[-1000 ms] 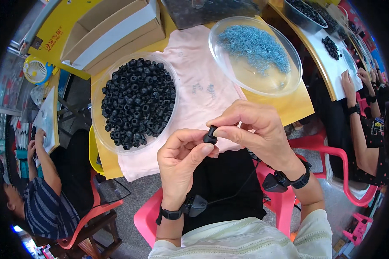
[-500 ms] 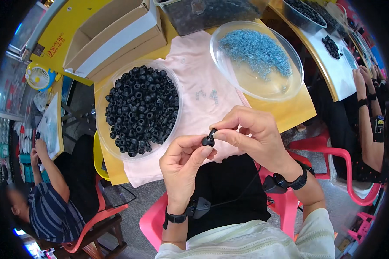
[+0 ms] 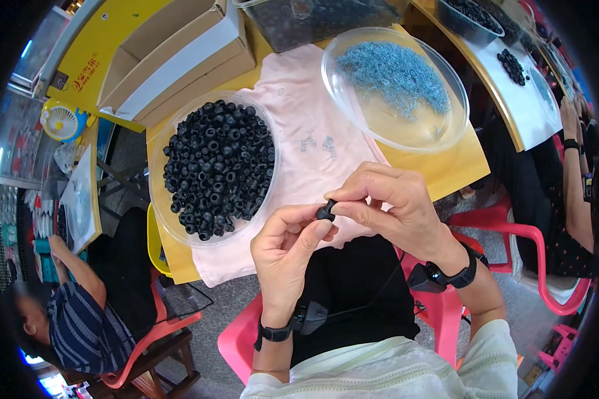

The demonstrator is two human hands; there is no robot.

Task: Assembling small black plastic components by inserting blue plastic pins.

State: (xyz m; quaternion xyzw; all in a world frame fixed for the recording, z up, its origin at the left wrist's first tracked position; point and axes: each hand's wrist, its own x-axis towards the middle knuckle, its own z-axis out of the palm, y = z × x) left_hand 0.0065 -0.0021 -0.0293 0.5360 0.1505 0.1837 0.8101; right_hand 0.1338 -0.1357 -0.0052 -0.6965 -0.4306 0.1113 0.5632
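Yellow counter [image 3: 446, 169] carries a pale pink cloth [image 3: 299, 166]. On the cloth's left sits a clear dish [image 3: 163, 219] heaped with black rubber rings [image 3: 219, 166]; at upper right, a clear lid-like dish [image 3: 446, 133] holds small blue rings [image 3: 393, 70]. Cardboard box [image 3: 173, 60] at the far edge. Left hand [image 3: 286, 249] and right hand [image 3: 393, 206] meet over the cloth's near edge, fingertips of both closed on one small black rubber piece [image 3: 325, 211] between them. Few tiny blue parts [image 3: 318, 142] loose on cloth.
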